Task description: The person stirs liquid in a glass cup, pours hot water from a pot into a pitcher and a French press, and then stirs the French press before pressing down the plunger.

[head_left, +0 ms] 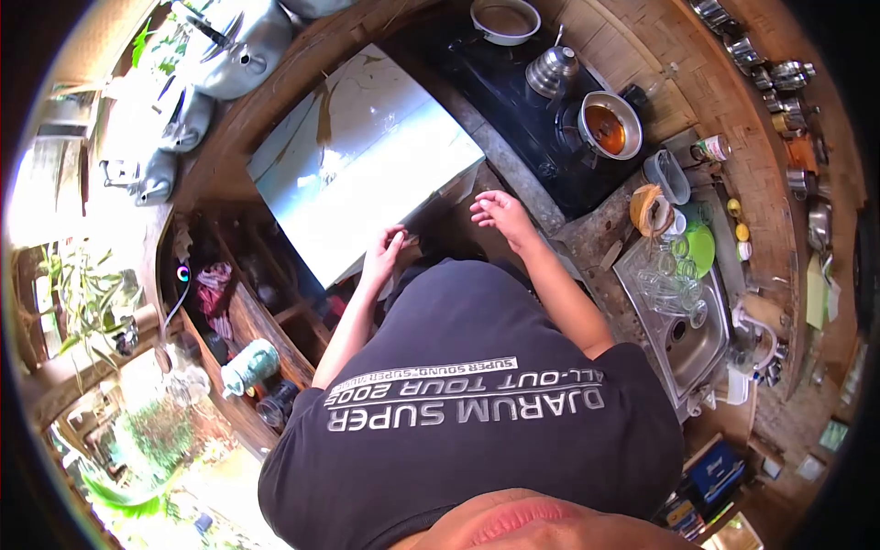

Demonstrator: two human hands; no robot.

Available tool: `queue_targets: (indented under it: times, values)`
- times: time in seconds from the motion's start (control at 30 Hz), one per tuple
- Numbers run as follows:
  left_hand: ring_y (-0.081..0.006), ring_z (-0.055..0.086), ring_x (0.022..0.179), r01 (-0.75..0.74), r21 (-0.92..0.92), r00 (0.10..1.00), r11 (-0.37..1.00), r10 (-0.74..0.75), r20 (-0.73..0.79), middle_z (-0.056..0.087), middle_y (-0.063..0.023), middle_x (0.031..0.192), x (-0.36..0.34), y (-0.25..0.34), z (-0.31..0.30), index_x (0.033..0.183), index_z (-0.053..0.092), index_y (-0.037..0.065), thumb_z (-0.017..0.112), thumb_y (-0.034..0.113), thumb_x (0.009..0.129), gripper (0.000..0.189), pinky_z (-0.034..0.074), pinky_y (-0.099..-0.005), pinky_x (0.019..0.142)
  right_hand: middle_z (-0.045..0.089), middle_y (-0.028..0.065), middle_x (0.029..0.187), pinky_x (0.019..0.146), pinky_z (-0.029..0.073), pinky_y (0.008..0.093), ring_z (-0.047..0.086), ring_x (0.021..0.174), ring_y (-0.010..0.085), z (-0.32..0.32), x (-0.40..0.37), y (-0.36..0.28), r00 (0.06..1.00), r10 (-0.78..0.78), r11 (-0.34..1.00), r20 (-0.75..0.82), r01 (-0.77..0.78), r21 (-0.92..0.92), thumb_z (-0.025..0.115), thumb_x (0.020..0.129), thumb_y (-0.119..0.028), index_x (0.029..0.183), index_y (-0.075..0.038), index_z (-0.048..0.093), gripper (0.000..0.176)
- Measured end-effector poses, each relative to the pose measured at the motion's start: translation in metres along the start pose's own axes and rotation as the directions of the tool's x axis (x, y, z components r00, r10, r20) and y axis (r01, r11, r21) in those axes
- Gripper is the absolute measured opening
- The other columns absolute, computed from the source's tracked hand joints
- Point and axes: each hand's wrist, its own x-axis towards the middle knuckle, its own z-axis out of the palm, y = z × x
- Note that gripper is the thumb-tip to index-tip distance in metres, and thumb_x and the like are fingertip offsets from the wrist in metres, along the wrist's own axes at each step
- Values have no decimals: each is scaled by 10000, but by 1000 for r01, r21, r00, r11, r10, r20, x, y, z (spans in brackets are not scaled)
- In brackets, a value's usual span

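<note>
My left hand (389,249) hovers by the near edge of a glossy white marble-patterned tabletop (344,156). Its fingers are loosely bent, with nothing visible in them. To the right, past the tabletop's near right corner, my right hand (500,216) is raised with fingers apart and holds nothing. A black stove (513,115) lies beyond that hand. On it stand a metal gooseneck kettle (552,71), a pan with amber liquid (607,129) and another pan (505,20).
At right, a metal sink (710,353) has clear glasses (674,291) and a green plate (700,249) beside it. A coconut shell (649,211) sits near the counter edge. Large metal kettles (240,55) line the upper left. A wooden shelf (266,321) stands left of me.
</note>
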Motion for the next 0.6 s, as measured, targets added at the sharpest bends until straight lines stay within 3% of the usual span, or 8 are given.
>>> queue_targets:
  times: [0.07, 0.27, 0.47, 0.57, 0.6]
  values:
    - [-136, 697, 1031, -133, 83, 991, 988, 130, 37, 734, -71, 1225, 40, 7, -9, 1384, 648, 23, 622, 236, 1138, 327, 566, -306, 949, 758, 105, 1127, 824, 605, 310, 746, 951, 168, 0, 6, -15, 999, -28, 999, -32, 29, 32, 606, 1117, -158, 1284, -19, 651, 223]
    - [-203, 730, 1040, -311, 312, 950, 898, 283, 135, 766, -127, 1220, 136, 90, -4, 1341, 721, 24, 667, 269, 1099, 348, 576, -359, 942, 762, 112, 1133, 845, 609, 313, 753, 969, 183, 4, 45, -58, 987, -100, 983, -123, 117, 142, 565, 1136, -171, 1268, -34, 646, 207]
    - [-287, 737, 1030, -510, 569, 852, 646, 472, 227, 750, -155, 1228, 228, 201, 34, 1325, 736, 64, 680, 289, 1078, 339, 589, -394, 931, 762, 120, 1142, 855, 607, 328, 746, 976, 190, -11, 128, -107, 980, -168, 966, -110, 186, 178, 560, 1140, -192, 1281, -26, 649, 235]
    - [-307, 747, 1091, -483, 593, 858, 644, 483, 175, 746, -173, 1243, 282, 247, 62, 1326, 734, 64, 670, 320, 1079, 360, 591, -405, 958, 761, 117, 1161, 881, 603, 347, 733, 1006, 198, -23, 182, -144, 966, -218, 943, -138, 245, 226, 579, 1136, -239, 1308, -23, 650, 285]
    - [-273, 741, 1113, -443, 601, 881, 665, 448, 153, 748, -157, 1272, 305, 253, 70, 1371, 722, 78, 663, 332, 1090, 383, 580, -387, 990, 763, 114, 1168, 888, 601, 352, 725, 1011, 197, -27, 202, -155, 966, -213, 933, -144, 245, 264, 606, 1126, -253, 1315, -33, 650, 294]
